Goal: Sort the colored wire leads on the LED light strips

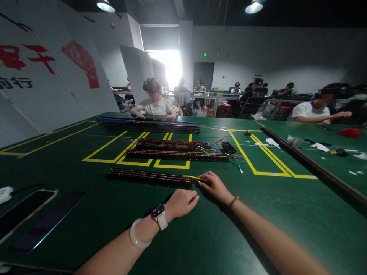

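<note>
Starting from the left end of a long dark bar [149, 178], lying flat on the green table [94, 208] on the near side of the yellow tape outlines [180, 167]: probably handling as stiff and fairly light, calling for a hold along both side edges rather than over the top face. Moving along the middle, showing thin coppery lines running lengthwise, dotted at intervals with small pale spots (looking bead-like, but being too small to tell). Arriving at the left hand [180, 202], sitting just in front of the bar's right end, curling its fingers loosely, not revealing whether anything is being held. Finishing past that end with a yellow wire [189, 176], likely bending softly and being too delicate for lifting by, and apparently pinching it between the fingers of the right hand [210, 183].
</note>
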`<state>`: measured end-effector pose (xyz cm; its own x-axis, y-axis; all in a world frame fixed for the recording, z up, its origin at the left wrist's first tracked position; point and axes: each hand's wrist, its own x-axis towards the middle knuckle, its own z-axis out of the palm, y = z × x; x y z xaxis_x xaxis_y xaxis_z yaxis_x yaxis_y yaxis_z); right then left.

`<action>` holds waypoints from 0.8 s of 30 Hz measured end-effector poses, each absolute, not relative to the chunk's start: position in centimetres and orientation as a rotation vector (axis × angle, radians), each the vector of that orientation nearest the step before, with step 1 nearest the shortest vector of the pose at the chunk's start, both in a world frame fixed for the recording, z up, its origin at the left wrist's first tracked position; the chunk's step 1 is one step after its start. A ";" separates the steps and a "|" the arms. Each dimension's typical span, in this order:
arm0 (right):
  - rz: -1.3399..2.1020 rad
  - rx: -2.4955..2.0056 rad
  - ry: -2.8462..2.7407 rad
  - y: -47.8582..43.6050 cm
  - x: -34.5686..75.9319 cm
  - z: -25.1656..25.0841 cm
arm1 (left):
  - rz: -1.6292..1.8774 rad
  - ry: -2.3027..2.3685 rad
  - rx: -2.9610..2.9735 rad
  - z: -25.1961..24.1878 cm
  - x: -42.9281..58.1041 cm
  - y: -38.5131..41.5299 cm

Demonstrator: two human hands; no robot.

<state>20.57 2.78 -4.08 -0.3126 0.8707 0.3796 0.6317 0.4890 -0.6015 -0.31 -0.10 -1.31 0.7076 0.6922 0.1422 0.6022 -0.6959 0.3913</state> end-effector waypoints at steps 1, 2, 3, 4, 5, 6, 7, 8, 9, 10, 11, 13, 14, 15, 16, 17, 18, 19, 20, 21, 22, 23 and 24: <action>0.457 -1.224 -2.055 2.7 20.5 -4.1 | 0.410 1.024 2.565 -1.3 -0.3 -0.1; 0.457 -1.222 -2.061 2.7 20.5 -4.2 | 0.425 1.034 2.522 -1.2 -0.3 0.0; 0.451 -1.228 -2.072 2.6 20.5 -4.2 | 0.445 1.043 2.471 -1.2 -0.3 0.0; 0.441 -1.241 -2.086 2.6 20.4 -4.2 | 0.466 1.045 2.410 -1.1 -0.2 0.1; 0.428 -1.258 -2.099 2.5 20.4 -4.3 | 0.483 1.041 2.333 -1.1 -0.2 0.1; 0.416 -1.274 -2.110 2.5 20.4 -4.3 | 0.492 1.031 2.239 -1.1 -0.2 0.2; 0.408 -1.286 -2.118 2.5 20.4 -4.4 | 0.494 1.016 2.132 -1.1 -0.2 0.3; 0.402 -1.293 -2.123 2.4 20.4 -4.4 | 0.494 0.996 2.018 -1.2 -0.2 0.4; 0.399 -1.294 -2.124 2.4 20.4 -4.5 | 0.498 0.971 1.899 -1.3 -0.1 0.5; 0.393 -1.291 -2.123 2.4 20.4 -4.6 | 0.506 0.943 1.781 -1.5 0.0 0.5; 0.384 -1.282 -2.122 2.3 20.4 -4.6 | 0.520 0.911 1.670 -1.7 0.1 0.6; 0.358 -1.256 -2.124 2.2 20.4 -4.6 | 0.540 0.847 1.472 -2.0 0.4 0.6; 0.343 -1.244 -2.123 2.1 20.4 -4.7 | 0.540 0.822 1.386 -2.2 0.6 0.6; 0.330 -1.232 -2.123 2.0 20.4 -4.7 | 0.532 0.802 1.311 -2.4 0.7 0.5; 0.318 -1.222 -2.122 1.9 20.4 -4.7 | 0.521 0.784 1.249 -2.6 0.9 0.4; 0.307 -1.213 -2.119 1.8 20.3 -4.7 | 0.508 0.768 1.195 -2.8 1.0 0.3; 0.294 -1.201 -2.115 1.8 20.3 -4.7 | 0.497 0.757 1.145 -2.9 1.2 0.2; 0.277 -1.187 -2.113 1.7 20.2 -4.7 | 0.495 0.752 1.098 -3.1 1.3 0.1; 0.261 -1.171 -2.112 1.7 20.2 -4.8 | 0.502 0.754 1.051 -3.2 1.5 0.1; 0.243 -1.154 -2.113 1.6 20.1 -4.8 | 0.516 0.761 1.002 -3.3 1.6 0.0; 0.228 -1.137 -2.115 1.6 20.1 -4.9 | 0.535 0.771 0.952 -3.4 1.8 0.1; 0.215 -1.123 -2.119 1.5 20.0 -4.9 | 0.554 0.774 0.903 -3.4 1.9 0.1; 0.204 -1.114 -2.122 1.5 19.9 -4.9 | 0.568 0.769 0.858 -3.4 2.1 0.2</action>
